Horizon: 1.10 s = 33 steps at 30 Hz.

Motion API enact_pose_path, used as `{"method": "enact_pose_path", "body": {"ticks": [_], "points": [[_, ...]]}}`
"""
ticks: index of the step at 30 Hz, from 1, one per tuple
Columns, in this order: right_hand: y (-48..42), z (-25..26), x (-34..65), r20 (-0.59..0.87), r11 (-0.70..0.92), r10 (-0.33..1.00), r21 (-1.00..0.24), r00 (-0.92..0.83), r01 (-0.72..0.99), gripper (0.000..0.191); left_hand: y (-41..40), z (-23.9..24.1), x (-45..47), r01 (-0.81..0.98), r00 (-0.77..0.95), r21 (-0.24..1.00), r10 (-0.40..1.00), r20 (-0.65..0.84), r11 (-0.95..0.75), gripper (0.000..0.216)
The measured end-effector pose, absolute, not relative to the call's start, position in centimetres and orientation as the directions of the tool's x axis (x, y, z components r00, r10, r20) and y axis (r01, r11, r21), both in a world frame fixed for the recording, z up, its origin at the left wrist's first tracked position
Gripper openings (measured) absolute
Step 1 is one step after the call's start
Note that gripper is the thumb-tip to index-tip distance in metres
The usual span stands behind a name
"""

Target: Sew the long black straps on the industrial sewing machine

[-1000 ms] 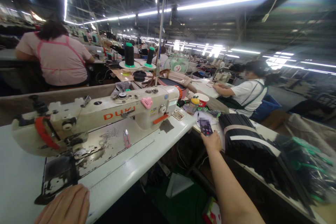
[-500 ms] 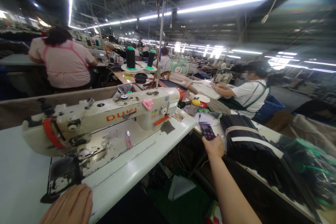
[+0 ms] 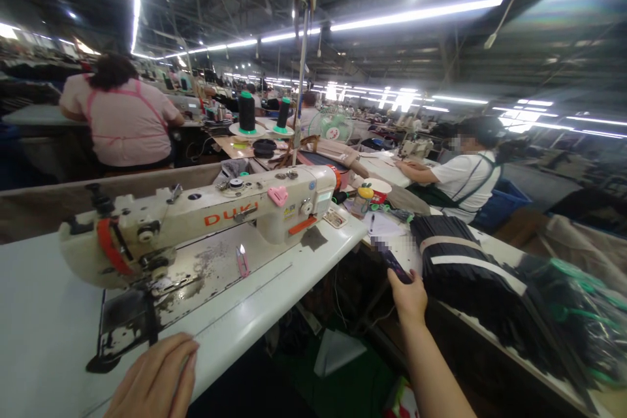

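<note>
My right hand (image 3: 410, 297) is stretched out to the side and closed on a dark phone (image 3: 390, 260), lifted off the side table beside a bundle of black strips (image 3: 465, 268). My left hand (image 3: 157, 380) lies flat with fingers together on the front edge of the white sewing table (image 3: 255, 313). It holds nothing. A cream sewing machine (image 3: 206, 215) with orange lettering stands in front of me, and small pink thread snips (image 3: 241, 260) lie on its bed.
Two thread cones (image 3: 246, 111) stand behind the machine near a small fan (image 3: 333, 124). A person in pink (image 3: 127, 121) sits at the back left; a person in white (image 3: 465, 176) works at the right. Green-trimmed dark goods (image 3: 573, 313) pile at the right.
My right hand has drawn the phone back and down toward me. My left hand has slid right along the table edge. The view has shifted slightly.
</note>
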State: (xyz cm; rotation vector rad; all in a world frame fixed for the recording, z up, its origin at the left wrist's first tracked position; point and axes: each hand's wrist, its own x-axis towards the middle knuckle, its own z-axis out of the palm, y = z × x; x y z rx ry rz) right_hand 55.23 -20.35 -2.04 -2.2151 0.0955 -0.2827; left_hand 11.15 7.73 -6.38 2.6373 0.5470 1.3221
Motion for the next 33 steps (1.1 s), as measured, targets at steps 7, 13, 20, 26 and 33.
{"method": "enact_pose_path", "body": {"ticks": [7, 13, 20, 26, 33], "points": [[-19.3, -1.5, 45.7, 0.172, -0.467, 0.089, -0.863, 0.981, 0.194, 0.09, 0.1, -4.2, 18.2, -0.048, 0.787, 0.984, 0.6, 0.145, -0.174, 0.026], [-16.5, -2.1, 37.2, 0.05, -0.059, 0.57, -0.993, 0.82, 0.102, 0.082, -2.2, -2.9, 22.0, -0.164, 0.896, 0.768, 0.419, -0.146, 0.619, 0.062], [-13.0, -2.7, 31.9, 0.11, 0.122, 0.766, -0.992, 0.634, 0.026, 0.082, -1.9, -3.1, 21.2, -0.408, 0.829, 0.596, 0.554, -0.076, 0.692, 0.055], [-12.6, -1.0, 31.4, 0.132, 0.106, 0.87, -0.991, 0.475, 0.081, 0.074, -1.0, -3.7, 19.1, -0.529, 0.769, 0.563, 0.639, 0.003, 0.635, 0.067], [-14.5, 1.1, 32.8, 0.212, -0.058, 0.803, -0.902, 0.557, 0.427, 0.05, 1.3, -3.3, 17.6, -0.571, 0.776, 0.508, 0.627, 0.077, 0.645, 0.086]]}}
